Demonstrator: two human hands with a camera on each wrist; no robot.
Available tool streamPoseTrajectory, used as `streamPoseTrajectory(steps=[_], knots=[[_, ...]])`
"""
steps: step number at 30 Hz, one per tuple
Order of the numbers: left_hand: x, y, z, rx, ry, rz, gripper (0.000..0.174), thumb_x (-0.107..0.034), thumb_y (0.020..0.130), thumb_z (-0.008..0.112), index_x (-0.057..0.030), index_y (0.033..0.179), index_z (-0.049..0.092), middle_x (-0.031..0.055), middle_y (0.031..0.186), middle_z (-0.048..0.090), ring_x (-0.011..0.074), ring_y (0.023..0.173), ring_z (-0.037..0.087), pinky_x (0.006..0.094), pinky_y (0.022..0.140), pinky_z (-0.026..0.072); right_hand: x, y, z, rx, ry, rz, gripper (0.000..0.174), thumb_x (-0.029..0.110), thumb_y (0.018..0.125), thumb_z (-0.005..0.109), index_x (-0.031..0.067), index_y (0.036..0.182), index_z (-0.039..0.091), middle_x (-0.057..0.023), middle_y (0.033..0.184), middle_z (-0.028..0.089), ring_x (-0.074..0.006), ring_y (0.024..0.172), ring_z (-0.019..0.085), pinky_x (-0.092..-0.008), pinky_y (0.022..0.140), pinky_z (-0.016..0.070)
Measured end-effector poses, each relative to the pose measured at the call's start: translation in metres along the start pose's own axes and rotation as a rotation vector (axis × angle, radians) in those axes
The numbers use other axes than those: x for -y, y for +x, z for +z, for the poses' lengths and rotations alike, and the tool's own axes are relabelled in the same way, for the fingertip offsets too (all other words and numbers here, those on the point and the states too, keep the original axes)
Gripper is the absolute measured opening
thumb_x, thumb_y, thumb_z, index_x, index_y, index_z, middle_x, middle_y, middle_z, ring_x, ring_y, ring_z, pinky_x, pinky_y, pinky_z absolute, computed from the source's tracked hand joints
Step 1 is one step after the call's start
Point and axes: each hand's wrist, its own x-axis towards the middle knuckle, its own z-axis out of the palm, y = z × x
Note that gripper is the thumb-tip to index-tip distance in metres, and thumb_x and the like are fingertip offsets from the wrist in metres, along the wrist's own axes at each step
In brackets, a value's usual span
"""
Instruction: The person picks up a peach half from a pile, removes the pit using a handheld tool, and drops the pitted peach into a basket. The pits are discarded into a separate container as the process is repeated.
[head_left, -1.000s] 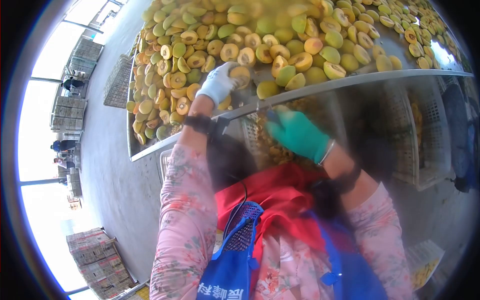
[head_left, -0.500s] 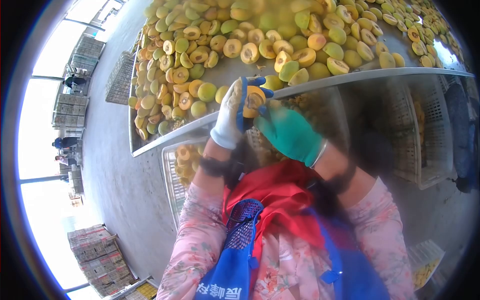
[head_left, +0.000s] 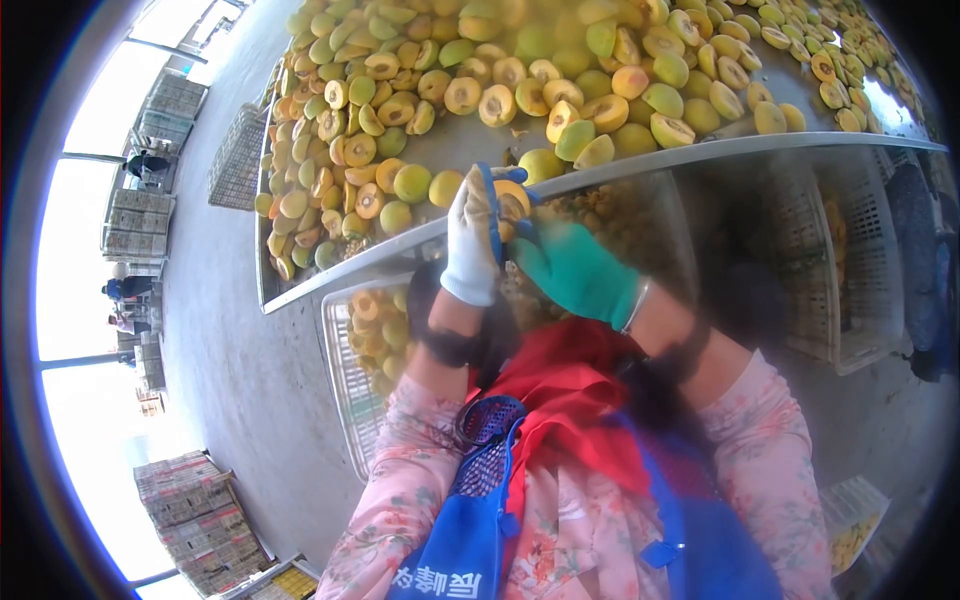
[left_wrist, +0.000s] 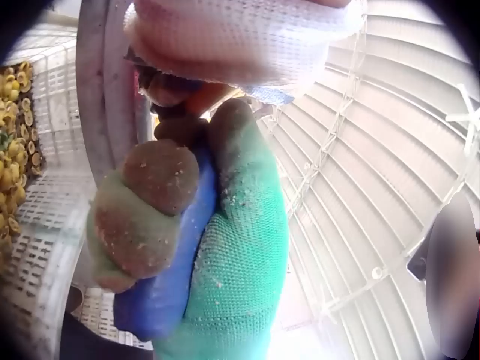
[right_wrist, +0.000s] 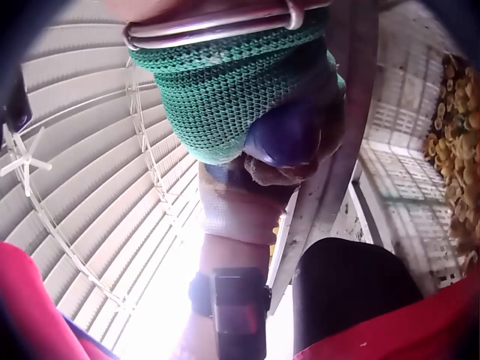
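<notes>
Held in my left hand (head_left: 473,235), which wears a white glove with a blue palm, is a halved yellow peach (head_left: 512,203), its cut face toward the right hand. My right hand (head_left: 580,270), in a green glove, meets it just in front of the table's metal rim (head_left: 700,154). Its fingers are wrapped round a tool's thick blue handle (left_wrist: 169,277), plain in the left wrist view. The tool's working end is hidden between the hands. Many peach halves (head_left: 497,105) lie on the table, cut faces and skins mixed.
A white crate (head_left: 338,350) with peach halves stands below the rim at left. Under the hands is a container of brownish scraps (head_left: 625,212). More plastic crates (head_left: 850,310) stand at right. Stacked crates (head_left: 200,510) and distant people line the floor at left.
My left hand has come from among the peaches on the table back over the rim, bringing a peach half to the right hand. The right hand has stayed nearly in place.
</notes>
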Motion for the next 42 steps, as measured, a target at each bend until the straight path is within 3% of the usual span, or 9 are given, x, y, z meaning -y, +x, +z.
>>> streamPoseTrajectory(steps=[7, 13, 22, 25, 31, 34, 37, 40, 42], knots=[[-0.007, 0.000, -0.018, 0.125, -0.128, -0.190, 0.072, -0.066, 0.098, 0.045, 0.0032, 0.112, 0.061, 0.0130, 0.092, 0.067, 0.0187, 0.083, 0.067, 0.0312, 0.071, 0.0580, -0.009, -0.002, -0.002, 0.064, -0.381, -0.050, 0.031, 0.022, 0.097, 0.059, -0.0024, 0.115, 0.054, -0.0271, 0.080, 0.067, -0.0460, 0.076, 0.066, -0.0535, 0.066, 0.0518], [-0.010, 0.000, -0.010, 0.070, -0.182, -0.190, 0.077, -0.070, 0.097, 0.042, 0.0026, 0.115, 0.060, 0.0154, 0.094, 0.068, 0.0201, 0.086, 0.067, 0.0327, 0.074, 0.0576, -0.014, -0.002, 0.008, -0.091, -0.167, -0.200, 0.027, 0.022, 0.097, 0.061, -0.0004, 0.111, 0.055, -0.0246, 0.078, 0.067, -0.0453, 0.073, 0.065, -0.0532, 0.064, 0.0514], [-0.012, -0.005, -0.004, 0.078, -0.016, -0.025, 0.078, -0.068, 0.100, 0.036, 0.0041, 0.117, 0.060, 0.0159, 0.094, 0.069, 0.0215, 0.086, 0.068, 0.0317, 0.075, 0.0568, 0.008, -0.007, 0.006, -0.081, -0.181, 0.001, 0.023, 0.018, 0.099, 0.057, -0.0010, 0.112, 0.061, -0.0243, 0.089, 0.067, -0.0433, 0.077, 0.066, -0.0479, 0.065, 0.0511], [-0.012, -0.009, 0.002, 0.025, 0.101, 0.059, 0.078, -0.066, 0.103, 0.031, 0.0052, 0.120, 0.060, 0.0162, 0.098, 0.070, 0.0232, 0.092, 0.068, 0.0351, 0.085, 0.0569, 0.003, -0.009, 0.019, -0.094, 0.117, -0.040, 0.024, 0.019, 0.100, 0.056, -0.0012, 0.111, 0.062, -0.0240, 0.089, 0.067, -0.0423, 0.077, 0.066, -0.0462, 0.065, 0.0506], [-0.004, -0.008, -0.003, 0.042, 0.152, 0.117, 0.075, -0.064, 0.103, 0.034, 0.0037, 0.124, 0.058, 0.0143, 0.103, 0.069, 0.0202, 0.095, 0.067, 0.0318, 0.086, 0.0552, -0.005, -0.002, 0.017, -0.154, 0.177, -0.174, 0.023, 0.018, 0.100, 0.055, -0.0010, 0.110, 0.063, -0.0223, 0.088, 0.067, -0.0410, 0.078, 0.065, -0.0456, 0.067, 0.0502], [-0.007, -0.006, -0.011, 0.083, 0.117, 0.013, 0.073, -0.063, 0.103, 0.038, 0.0034, 0.124, 0.058, 0.0139, 0.104, 0.068, 0.0192, 0.095, 0.066, 0.0314, 0.086, 0.0544, -0.001, -0.003, 0.019, -0.159, 0.071, -0.200, 0.022, 0.019, 0.101, 0.054, 0.0001, 0.106, 0.062, -0.0179, 0.080, 0.067, -0.0325, 0.068, 0.066, -0.0395, 0.060, 0.0507], [-0.006, -0.010, -0.007, 0.039, 0.268, 0.155, 0.071, -0.061, 0.103, 0.041, 0.0036, 0.125, 0.057, 0.0136, 0.104, 0.068, 0.0185, 0.095, 0.065, 0.0321, 0.085, 0.0541, 0.035, -0.009, -0.003, 0.176, 0.666, 0.419, 0.019, 0.021, 0.102, 0.053, 0.0039, 0.100, 0.061, -0.0085, 0.071, 0.063, -0.0191, 0.054, 0.061, -0.0307, 0.049, 0.0471], [0.003, -0.013, -0.006, 0.024, 0.225, 0.232, 0.069, -0.060, 0.103, 0.042, 0.0038, 0.125, 0.057, 0.0135, 0.105, 0.067, 0.0182, 0.096, 0.064, 0.0325, 0.085, 0.0539, 0.051, -0.007, -0.015, 0.270, 0.852, 0.581, 0.018, 0.024, 0.102, 0.053, 0.0079, 0.096, 0.058, -0.0005, 0.066, 0.057, -0.0085, 0.045, 0.052, -0.0245, 0.040, 0.0413], [-0.004, -0.015, -0.003, 0.073, 0.140, 0.129, 0.069, -0.059, 0.103, 0.043, 0.0039, 0.126, 0.057, 0.0138, 0.105, 0.067, 0.0185, 0.097, 0.063, 0.0324, 0.085, 0.0536, 0.054, -0.007, -0.021, 0.266, 0.800, 0.587, 0.019, 0.025, 0.102, 0.053, 0.0081, 0.095, 0.057, -0.0003, 0.065, 0.056, -0.0098, 0.043, 0.049, -0.0263, 0.039, 0.0405]])
